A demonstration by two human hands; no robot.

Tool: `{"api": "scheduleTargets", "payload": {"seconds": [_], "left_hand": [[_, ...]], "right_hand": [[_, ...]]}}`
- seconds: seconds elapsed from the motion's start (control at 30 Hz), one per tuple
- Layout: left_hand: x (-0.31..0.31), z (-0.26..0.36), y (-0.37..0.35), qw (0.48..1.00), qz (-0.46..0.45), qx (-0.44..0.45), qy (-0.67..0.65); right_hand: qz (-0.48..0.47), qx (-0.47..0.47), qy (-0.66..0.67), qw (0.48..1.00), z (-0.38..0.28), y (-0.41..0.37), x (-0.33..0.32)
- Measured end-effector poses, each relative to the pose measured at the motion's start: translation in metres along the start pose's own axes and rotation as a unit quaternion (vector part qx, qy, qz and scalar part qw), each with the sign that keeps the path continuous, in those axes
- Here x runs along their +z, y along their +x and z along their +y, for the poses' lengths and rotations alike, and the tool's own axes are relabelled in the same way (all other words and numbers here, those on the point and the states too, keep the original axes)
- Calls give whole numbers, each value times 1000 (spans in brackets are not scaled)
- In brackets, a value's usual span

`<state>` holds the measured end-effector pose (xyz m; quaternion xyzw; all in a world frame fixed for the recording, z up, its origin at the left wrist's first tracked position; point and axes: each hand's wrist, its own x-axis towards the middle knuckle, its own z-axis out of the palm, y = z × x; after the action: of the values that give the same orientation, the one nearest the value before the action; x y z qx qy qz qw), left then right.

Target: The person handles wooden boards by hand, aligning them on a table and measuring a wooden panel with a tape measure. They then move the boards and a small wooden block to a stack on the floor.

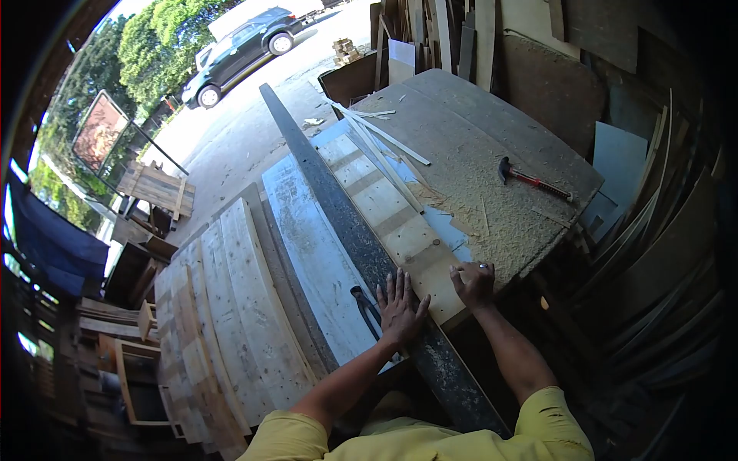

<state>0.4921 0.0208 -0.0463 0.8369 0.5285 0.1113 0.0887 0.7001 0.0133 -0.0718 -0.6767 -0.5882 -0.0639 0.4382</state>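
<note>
My left hand (400, 313) lies flat with fingers spread on a long dark board (330, 196). The dark board runs from near my body to beyond the table's far side. Right beside it is a pale wooden panel (415, 244) with darker bands across it. My right hand (474, 284) rests at the panel's near right edge, its fingers curled; whatever they may hold is hidden. A pair of pincers (366, 309) lies just left of my left hand, on a pale blue-white board (307, 230).
A hammer (534, 180) lies on the sawdust-strewn tabletop (461, 115). Thin wood strips (384, 157) lie across the panel's far part. Slatted wooden panels (238, 300) stand at left. Lumber (653, 230) leans at right. A car (242, 50) is parked outside.
</note>
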Motion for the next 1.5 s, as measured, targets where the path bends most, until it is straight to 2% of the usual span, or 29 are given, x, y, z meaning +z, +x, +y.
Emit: {"api": "scheduleTargets", "payload": {"seconds": [0.37,0.57,0.63,0.7,0.73,0.77,0.8,0.9,0.93,0.97,1.03,1.07,1.1,1.17,1.23,1.3,1.43,1.5], "left_hand": [[-6,-3,2,999,-5,7,-34],[-6,-15,1,997,-24,23,-76],[-7,-28,16,993,-17,38,-115],[-19,-44,47,990,-11,-6,-138],[-23,-54,70,991,3,-19,-132],[-29,-66,97,995,-8,-20,-96],[-31,-77,121,998,-19,-22,-59],[-23,-99,177,998,-57,16,-4],[-23,-101,188,997,-71,32,4],[-23,-104,200,995,-81,49,13],[-22,-103,206,996,-70,56,16],[-24,-102,206,995,-88,48,18],[-27,-102,207,993,-106,41,21],[-29,-105,203,993,-101,52,43],[-33,-103,204,994,-105,39,17],[-36,-104,206,993,-110,40,23],[-39,-111,214,993,-101,48,30],[-37,-115,219,991,-114,57,29]], "right_hand": [[-3,15,-5,1000,-9,27,26],[-34,10,5,999,-16,23,14],[58,11,-69,996,-34,7,-7],[21,215,13,976,-35,-34,-6],[21,217,9,976,-41,-44,-10],[-50,376,155,912,-55,-48,-17],[-117,515,293,797,-65,-51,-21],[-136,488,279,816,-70,-56,-13],[-119,516,292,796,-80,-51,-17],[-119,513,294,798,-79,-49,-12],[-96,578,300,753,-80,-58,-4],[-141,561,313,753,-87,-51,-8],[-141,562,316,751,-80,-56,2],[-111,494,298,809,-77,-63,9],[-112,523,290,794,-74,-64,10],[-101,463,299,828,-74,-67,13],[-93,482,363,792,-91,-49,6],[-115,465,364,799,-92,-42,4]]}}
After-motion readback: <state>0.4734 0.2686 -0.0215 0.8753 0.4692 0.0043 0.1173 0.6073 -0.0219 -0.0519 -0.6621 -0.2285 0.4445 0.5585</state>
